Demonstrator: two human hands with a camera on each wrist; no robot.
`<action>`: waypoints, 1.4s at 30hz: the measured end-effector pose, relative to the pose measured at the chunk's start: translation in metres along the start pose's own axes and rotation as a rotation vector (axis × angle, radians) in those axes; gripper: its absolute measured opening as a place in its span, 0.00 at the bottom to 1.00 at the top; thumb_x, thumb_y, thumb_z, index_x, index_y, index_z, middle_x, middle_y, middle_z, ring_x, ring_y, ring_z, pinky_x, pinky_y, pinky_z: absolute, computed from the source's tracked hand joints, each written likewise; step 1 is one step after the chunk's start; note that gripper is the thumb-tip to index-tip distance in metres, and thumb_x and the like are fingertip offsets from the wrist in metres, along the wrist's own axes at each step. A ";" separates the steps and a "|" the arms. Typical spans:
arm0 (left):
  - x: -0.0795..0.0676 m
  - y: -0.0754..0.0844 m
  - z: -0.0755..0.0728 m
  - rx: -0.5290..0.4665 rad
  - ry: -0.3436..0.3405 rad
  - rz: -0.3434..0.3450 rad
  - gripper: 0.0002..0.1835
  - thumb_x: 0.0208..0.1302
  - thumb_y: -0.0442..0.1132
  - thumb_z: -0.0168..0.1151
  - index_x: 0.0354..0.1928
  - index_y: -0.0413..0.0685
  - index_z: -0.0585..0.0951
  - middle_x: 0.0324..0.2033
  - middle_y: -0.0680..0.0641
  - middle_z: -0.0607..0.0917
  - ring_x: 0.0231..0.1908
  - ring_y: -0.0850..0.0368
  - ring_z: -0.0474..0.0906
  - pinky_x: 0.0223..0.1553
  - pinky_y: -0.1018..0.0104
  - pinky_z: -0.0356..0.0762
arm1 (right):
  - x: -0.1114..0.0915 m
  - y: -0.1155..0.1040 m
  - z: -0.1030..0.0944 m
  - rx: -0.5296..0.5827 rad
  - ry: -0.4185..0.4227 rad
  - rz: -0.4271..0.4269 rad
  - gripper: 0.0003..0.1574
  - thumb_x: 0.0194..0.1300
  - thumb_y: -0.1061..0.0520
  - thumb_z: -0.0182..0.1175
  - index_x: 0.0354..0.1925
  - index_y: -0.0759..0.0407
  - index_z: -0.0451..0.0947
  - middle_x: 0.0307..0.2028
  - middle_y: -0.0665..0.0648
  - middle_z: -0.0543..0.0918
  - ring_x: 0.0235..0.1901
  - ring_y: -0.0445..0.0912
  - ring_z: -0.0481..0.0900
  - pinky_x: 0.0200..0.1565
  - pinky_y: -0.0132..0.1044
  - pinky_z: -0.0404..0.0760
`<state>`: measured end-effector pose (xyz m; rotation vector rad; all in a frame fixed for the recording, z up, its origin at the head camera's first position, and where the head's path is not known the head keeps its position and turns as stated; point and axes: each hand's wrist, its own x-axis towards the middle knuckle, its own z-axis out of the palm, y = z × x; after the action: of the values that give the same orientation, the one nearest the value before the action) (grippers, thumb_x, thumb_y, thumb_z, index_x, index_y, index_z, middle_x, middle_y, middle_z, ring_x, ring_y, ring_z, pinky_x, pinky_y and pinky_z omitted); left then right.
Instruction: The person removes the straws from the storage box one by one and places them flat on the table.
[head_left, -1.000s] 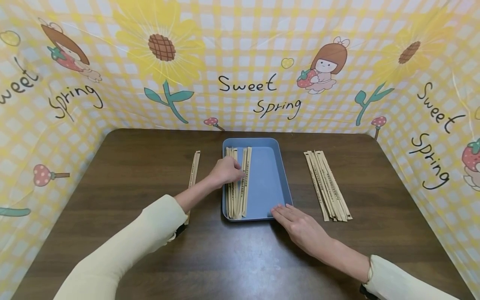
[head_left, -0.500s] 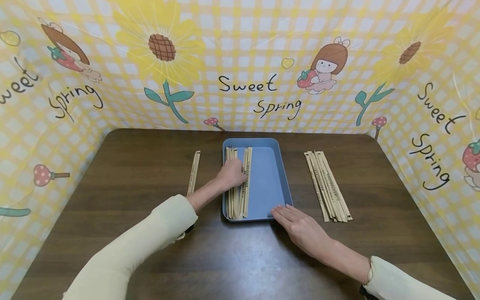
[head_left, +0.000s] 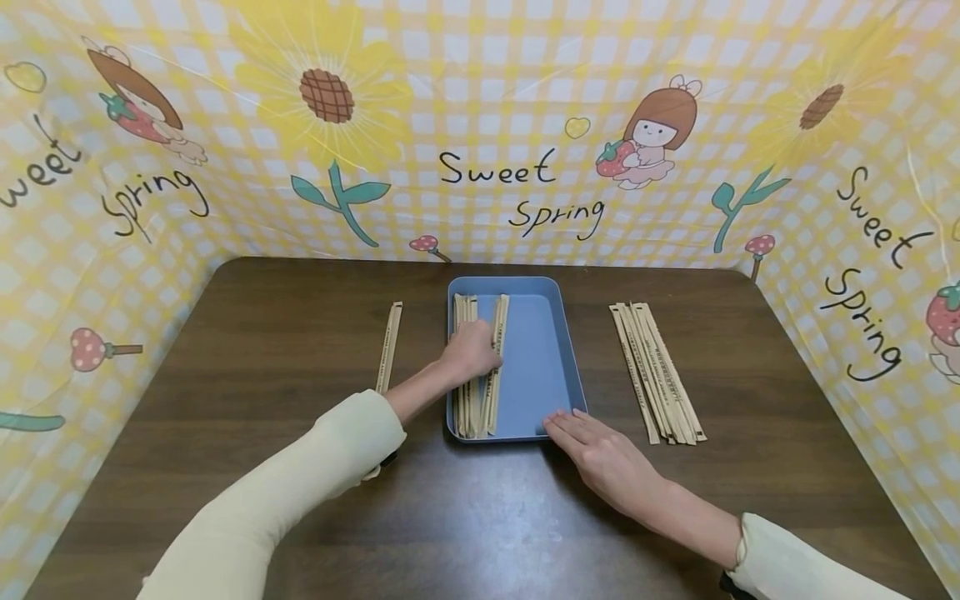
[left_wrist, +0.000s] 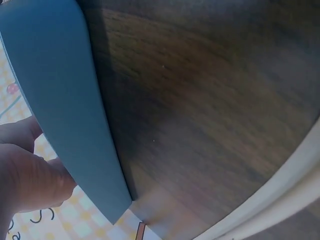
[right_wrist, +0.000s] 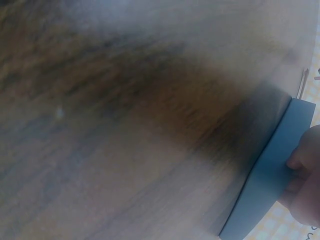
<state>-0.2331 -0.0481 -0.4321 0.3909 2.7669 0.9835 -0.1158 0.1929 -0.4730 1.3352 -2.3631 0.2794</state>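
Note:
A shallow blue tray (head_left: 540,358) stands mid-table with several slim paper-wrapped sticks (head_left: 467,408) lying lengthwise along its left side. Slightly apart to their right, a narrow group of the same wrapped sticks (head_left: 492,400) lies at a slight slant. My left hand (head_left: 471,348) reaches over the left rim, its fingers curled and pinching at this narrow group; the tray wall (left_wrist: 65,90) hides the fingertips in the left wrist view. Fingers straight, my right hand (head_left: 592,446) rests against the tray's near right corner. In the right wrist view its fingers (right_wrist: 295,160) overlap the tray's outer wall.
One wrapped stick (head_left: 389,346) lies on the dark wooden table (head_left: 300,333) left of the tray, partly behind the left forearm. A loose bundle of several more (head_left: 656,375) lies to the right. A yellow checked cloth backdrop (head_left: 480,100) surrounds the table's far and side edges.
My left hand has shifted right and slightly nearer inside the tray. The narrow group of sticks has moved a little right and closed together. The right hand stays put.

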 end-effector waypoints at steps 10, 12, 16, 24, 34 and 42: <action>0.001 0.001 -0.002 -0.029 -0.018 0.009 0.28 0.53 0.22 0.57 0.09 0.53 0.55 0.11 0.57 0.48 0.15 0.64 0.42 0.16 0.72 0.45 | 0.001 0.000 0.000 -0.001 0.002 -0.004 0.27 0.54 0.73 0.56 0.54 0.72 0.79 0.50 0.65 0.84 0.51 0.55 0.82 0.56 0.49 0.79; 0.002 0.000 -0.003 -0.032 -0.022 0.002 0.28 0.54 0.23 0.58 0.09 0.53 0.56 0.11 0.57 0.49 0.14 0.64 0.42 0.15 0.72 0.46 | 0.001 0.000 0.000 -0.003 0.002 -0.005 0.26 0.54 0.72 0.56 0.54 0.72 0.79 0.50 0.65 0.84 0.51 0.55 0.82 0.56 0.49 0.79; 0.004 0.000 -0.007 -0.052 -0.021 0.001 0.26 0.54 0.23 0.57 0.10 0.52 0.56 0.11 0.57 0.49 0.14 0.63 0.44 0.16 0.72 0.47 | 0.002 0.000 -0.001 -0.005 0.000 -0.007 0.27 0.55 0.72 0.55 0.54 0.72 0.79 0.50 0.65 0.84 0.51 0.55 0.82 0.56 0.49 0.79; 0.006 -0.005 -0.024 -0.174 0.020 -0.112 0.21 0.54 0.27 0.59 0.12 0.51 0.62 0.08 0.56 0.62 0.11 0.64 0.57 0.15 0.71 0.53 | 0.004 0.001 -0.001 0.002 0.000 -0.008 0.27 0.55 0.73 0.55 0.54 0.72 0.79 0.50 0.65 0.84 0.52 0.55 0.82 0.56 0.50 0.79; -0.002 -0.010 -0.044 -0.342 0.056 -0.237 0.09 0.56 0.27 0.59 0.21 0.42 0.74 0.21 0.49 0.72 0.20 0.61 0.72 0.24 0.70 0.75 | 0.002 0.001 0.000 0.001 0.000 -0.012 0.26 0.56 0.72 0.53 0.55 0.72 0.79 0.50 0.66 0.84 0.52 0.55 0.82 0.56 0.50 0.79; -0.008 -0.020 -0.058 -0.439 0.038 -0.291 0.14 0.61 0.28 0.60 0.48 0.29 0.82 0.46 0.36 0.82 0.34 0.53 0.85 0.42 0.60 0.85 | 0.002 0.000 0.000 0.006 0.012 -0.005 0.25 0.57 0.72 0.53 0.54 0.72 0.79 0.50 0.66 0.84 0.51 0.56 0.83 0.55 0.50 0.80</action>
<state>-0.2436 -0.1000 -0.3994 -0.0932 2.4400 1.4706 -0.1166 0.1915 -0.4723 1.3381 -2.3510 0.2925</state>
